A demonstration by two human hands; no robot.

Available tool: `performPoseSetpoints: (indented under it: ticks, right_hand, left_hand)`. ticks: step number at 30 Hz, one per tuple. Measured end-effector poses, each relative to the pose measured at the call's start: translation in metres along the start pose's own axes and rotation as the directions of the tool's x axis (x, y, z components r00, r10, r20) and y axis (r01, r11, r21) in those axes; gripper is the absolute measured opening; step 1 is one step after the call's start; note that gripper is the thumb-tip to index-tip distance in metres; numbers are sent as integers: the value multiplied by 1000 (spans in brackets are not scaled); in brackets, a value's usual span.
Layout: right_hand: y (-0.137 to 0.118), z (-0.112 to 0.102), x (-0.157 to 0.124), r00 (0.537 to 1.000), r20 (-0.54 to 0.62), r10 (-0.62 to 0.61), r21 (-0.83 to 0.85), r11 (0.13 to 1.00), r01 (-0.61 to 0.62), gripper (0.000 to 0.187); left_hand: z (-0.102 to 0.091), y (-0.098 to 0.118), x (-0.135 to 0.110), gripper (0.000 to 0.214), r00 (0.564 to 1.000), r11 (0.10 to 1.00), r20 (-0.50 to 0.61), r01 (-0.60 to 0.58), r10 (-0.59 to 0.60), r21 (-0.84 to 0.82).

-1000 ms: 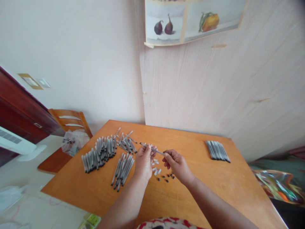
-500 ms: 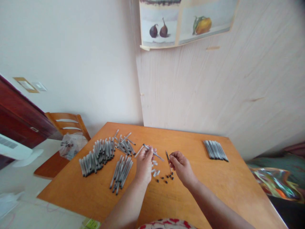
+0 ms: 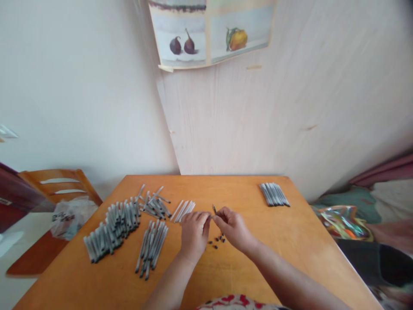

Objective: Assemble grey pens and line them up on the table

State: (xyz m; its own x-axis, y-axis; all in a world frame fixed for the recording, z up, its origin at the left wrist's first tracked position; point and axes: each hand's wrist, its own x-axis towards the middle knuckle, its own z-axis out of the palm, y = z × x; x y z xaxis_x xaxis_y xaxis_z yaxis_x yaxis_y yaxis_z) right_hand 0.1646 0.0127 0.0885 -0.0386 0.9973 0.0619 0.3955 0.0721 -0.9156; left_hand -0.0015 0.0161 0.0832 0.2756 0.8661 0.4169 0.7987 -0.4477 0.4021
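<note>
My left hand (image 3: 194, 232) is closed, back of the hand up, around a clear pen barrel that its fingers mostly cover. Thumb and fingers of my right hand (image 3: 232, 227) pinch a thin, dark-tipped pen refill (image 3: 214, 209), whose end sticks up beside the fingertips. Both hands' fingertips meet above the middle of the table. Several small black plugs (image 3: 216, 247) lie just below them. Behind my left hand is a row of pale slender tubes (image 3: 184, 211).
Dark-tipped pens lie on the wooden table (image 3: 245, 267) in a large pile (image 3: 112, 228), a front bundle (image 3: 151, 247), a loose back group (image 3: 155, 204) and a right-hand row (image 3: 274, 194). A chair (image 3: 61, 185) with a plastic bag (image 3: 72, 217) stands left.
My hands have come together, bringing the refill up to the barrel. My left hand has turned its back upward, and the small clear pieces near it are hidden. The view has shifted right.
</note>
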Motion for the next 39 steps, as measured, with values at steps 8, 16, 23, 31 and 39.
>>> performPoseSetpoints:
  ticks: [8, 16, 23, 31, 39]
  right_hand:
    - [19, -12, -8, 998, 41, 53, -284, 958, -39, 15]
    - [54, -31, -13, 987, -120, 108, -344, 928, -144, 16]
    - [110, -63, -15, 911, -350, 216, -257, 914, -315, 21]
    - [162, -89, -20, 784, -542, 304, -157, 879, -450, 24]
    - [183, -114, -17, 702, -636, 321, -149, 842, -519, 27]
  left_hand:
    - [13, 2, -3, 21, 993, 988, 63, -111, 104, 112]
    - [39, -14, -18, 37, 995, 981, -33, -84, 91, 176]
    - [71, -65, -68, 44, 992, 973, -117, 64, -38, 222]
    - [93, -90, -101, 51, 983, 948, -113, 169, -143, 270]
    - [96, -89, -102, 55, 986, 948, -114, 149, -121, 282]
